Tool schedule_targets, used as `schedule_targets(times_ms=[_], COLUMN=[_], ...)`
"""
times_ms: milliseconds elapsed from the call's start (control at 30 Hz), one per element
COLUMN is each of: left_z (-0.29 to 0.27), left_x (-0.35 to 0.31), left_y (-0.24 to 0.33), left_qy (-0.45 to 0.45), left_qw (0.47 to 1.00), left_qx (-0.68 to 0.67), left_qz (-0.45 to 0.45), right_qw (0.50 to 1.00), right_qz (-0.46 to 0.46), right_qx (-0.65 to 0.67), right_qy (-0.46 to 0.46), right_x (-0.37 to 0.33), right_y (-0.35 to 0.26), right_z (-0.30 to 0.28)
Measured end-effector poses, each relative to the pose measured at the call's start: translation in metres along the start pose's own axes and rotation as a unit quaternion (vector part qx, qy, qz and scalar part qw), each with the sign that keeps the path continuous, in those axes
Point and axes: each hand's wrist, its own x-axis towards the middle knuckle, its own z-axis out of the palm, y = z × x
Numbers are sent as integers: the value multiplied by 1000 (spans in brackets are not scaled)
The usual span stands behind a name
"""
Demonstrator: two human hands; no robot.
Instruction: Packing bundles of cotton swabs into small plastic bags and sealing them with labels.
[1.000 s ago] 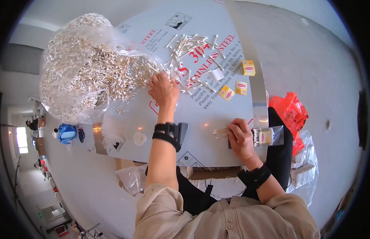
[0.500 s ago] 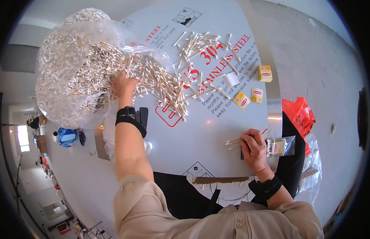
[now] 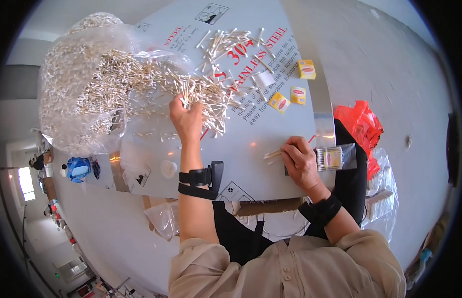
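A heap of cotton swabs (image 3: 211, 94) spills across the sheet-metal table from a large clear plastic bag (image 3: 67, 94) at the left. In the near edge of this heap is my left hand (image 3: 187, 119), its fingers curled around a bunch of swabs, the fingertips partly hidden among them. Close to the table's right edge, my right hand (image 3: 300, 161) is closed on a few cotton swabs (image 3: 273, 156) whose tips point left. Right beside it, a clear packet (image 3: 333, 158) of swabs with a yellow label lies over the edge.
Three small yellow cards or boxes (image 3: 306, 69) lie at the right side of the table, near a white slip (image 3: 263, 79). More loose swabs (image 3: 228, 43) are scattered at the back. A red plastic bag (image 3: 360, 124) and a clear bag (image 3: 382, 198) sit beyond the right edge.
My left hand has come right and nearer, out of the bag's mouth, and swabs have shifted along with it. My right hand keeps its hold beside the packet. The view has shifted slightly.
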Motion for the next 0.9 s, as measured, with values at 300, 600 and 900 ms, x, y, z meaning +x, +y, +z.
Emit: schedule_targets(times_ms=[300,600,900], left_z=[-17,-26,-5], left_x=[-70,-134,-138], left_y=[22,51,-1], left_qy=[-107,9,6], left_qw=[992,934,957], left_qx=[-59,288,258], left_qz=[-17,213,131], right_qw=[998,997,997], right_qz=[-57,-74,-58], right_qx=[5,-10,-55], right_qy=[-13,-30,-5], right_x=[-4,-9,27], right_y=[6,15,-17], right_z=[1,3,28])
